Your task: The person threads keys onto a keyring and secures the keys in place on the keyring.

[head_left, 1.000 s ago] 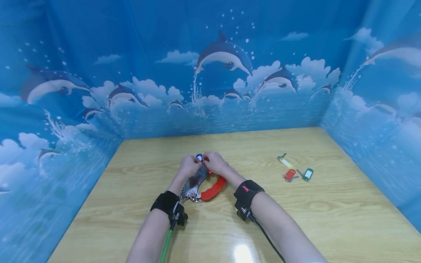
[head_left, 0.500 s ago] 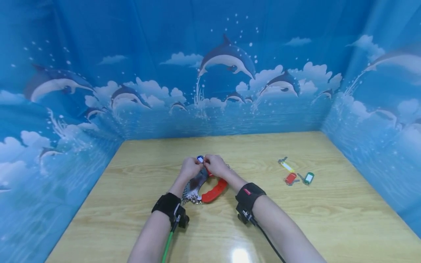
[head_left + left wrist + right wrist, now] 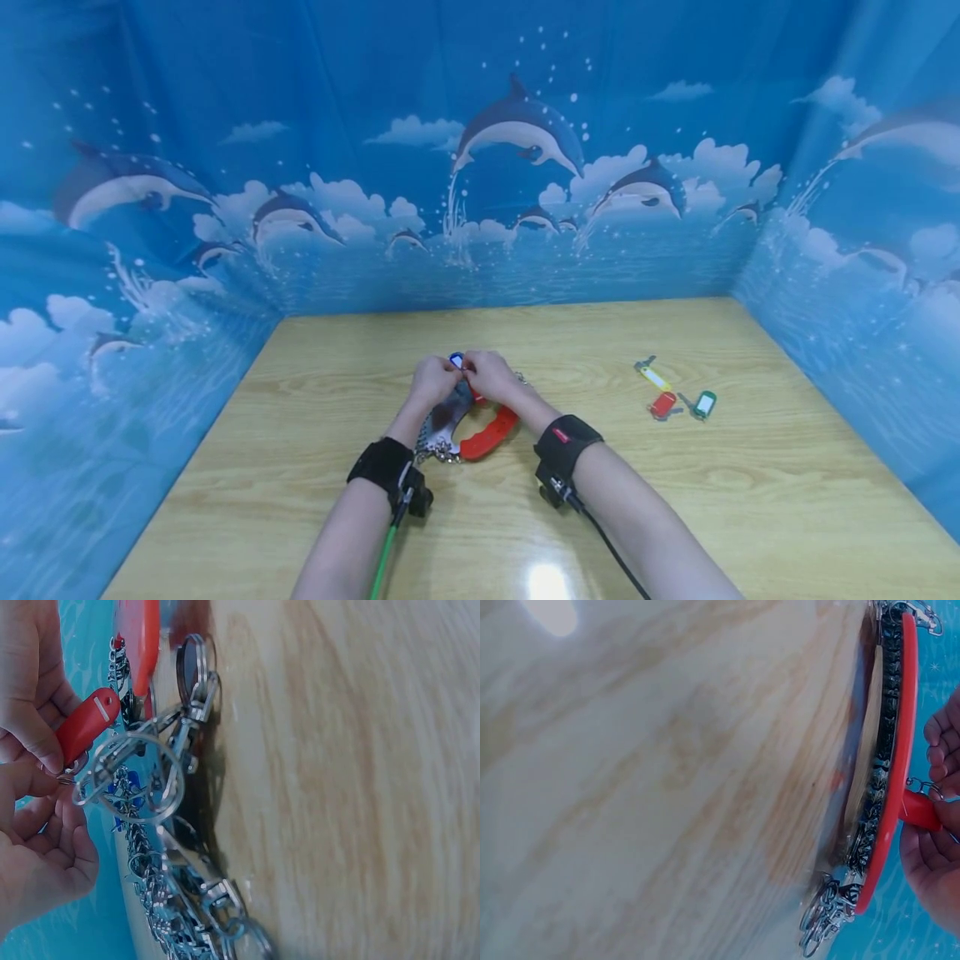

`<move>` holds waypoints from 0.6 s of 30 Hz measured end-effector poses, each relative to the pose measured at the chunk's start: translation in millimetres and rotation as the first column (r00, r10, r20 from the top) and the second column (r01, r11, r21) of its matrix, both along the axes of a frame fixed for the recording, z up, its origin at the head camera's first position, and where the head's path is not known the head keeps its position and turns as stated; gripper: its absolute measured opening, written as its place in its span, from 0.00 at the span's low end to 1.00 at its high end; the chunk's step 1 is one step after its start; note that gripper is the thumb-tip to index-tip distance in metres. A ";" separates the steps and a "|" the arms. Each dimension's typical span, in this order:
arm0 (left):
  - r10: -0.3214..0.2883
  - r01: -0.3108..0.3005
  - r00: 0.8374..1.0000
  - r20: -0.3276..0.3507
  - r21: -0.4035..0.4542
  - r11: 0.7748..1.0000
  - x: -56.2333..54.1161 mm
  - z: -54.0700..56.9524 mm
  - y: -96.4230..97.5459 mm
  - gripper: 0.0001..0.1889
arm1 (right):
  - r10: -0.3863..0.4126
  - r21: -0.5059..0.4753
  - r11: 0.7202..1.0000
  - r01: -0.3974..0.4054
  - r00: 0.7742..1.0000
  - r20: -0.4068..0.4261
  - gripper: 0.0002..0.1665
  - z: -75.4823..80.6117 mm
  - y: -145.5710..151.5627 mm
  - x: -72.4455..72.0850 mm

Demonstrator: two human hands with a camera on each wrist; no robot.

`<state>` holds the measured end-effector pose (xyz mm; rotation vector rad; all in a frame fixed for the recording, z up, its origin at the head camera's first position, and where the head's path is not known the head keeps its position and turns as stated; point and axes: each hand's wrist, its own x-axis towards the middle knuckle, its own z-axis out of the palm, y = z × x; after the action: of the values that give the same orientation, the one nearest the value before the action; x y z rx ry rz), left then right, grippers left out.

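Both hands meet above a curved ring-shaped holder with a red grip (image 3: 489,435) and a shiny silver side (image 3: 448,415). My right hand (image 3: 489,375) holds a red key tag (image 3: 88,727) between thumb and fingers. Close beside it, my left hand (image 3: 435,379) pinches the small metal split ring (image 3: 66,780) at the tag's end. A blue key tag (image 3: 456,360) shows just beyond the fingertips. Metal rings and swivel clasps (image 3: 187,720) hang along the holder, with a cluster of chain and clasps (image 3: 438,452) at its near end.
To the right on the wooden table (image 3: 750,492) lie three tagged keys: a yellow tag (image 3: 654,378), a red tag (image 3: 663,405) and a green tag (image 3: 705,405). A blue dolphin-print curtain (image 3: 360,275) stands along the table's back and sides. Cables run down from both wrists.
The head view has shifted slightly. Both hands stay together over the same spot, with only small finger movement.
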<state>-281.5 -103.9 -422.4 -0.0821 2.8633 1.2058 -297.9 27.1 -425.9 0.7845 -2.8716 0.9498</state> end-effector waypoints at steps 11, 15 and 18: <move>-0.038 0.044 0.999 -0.035 0.178 0.983 4.4 -2.6 -2.3 0.08 | -0.006 -0.047 0.999 0.005 1.000 -0.023 0.03 2.3 4.9 -0.9; -0.017 0.019 1.000 -0.008 0.198 0.980 3.5 -4.4 -3.0 0.08 | 0.006 -0.027 1.000 -0.007 1.000 -0.013 0.05 4.4 4.2 0.6; 0.014 -0.016 1.000 0.009 0.218 0.976 1.3 -4.7 -1.8 0.07 | 0.017 -0.006 1.000 -0.017 1.000 0.021 0.07 7.7 3.6 1.2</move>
<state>-280.2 -105.7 -427.1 -0.1011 2.7075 1.5098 -296.8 30.6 -418.2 0.8041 -2.8836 0.9738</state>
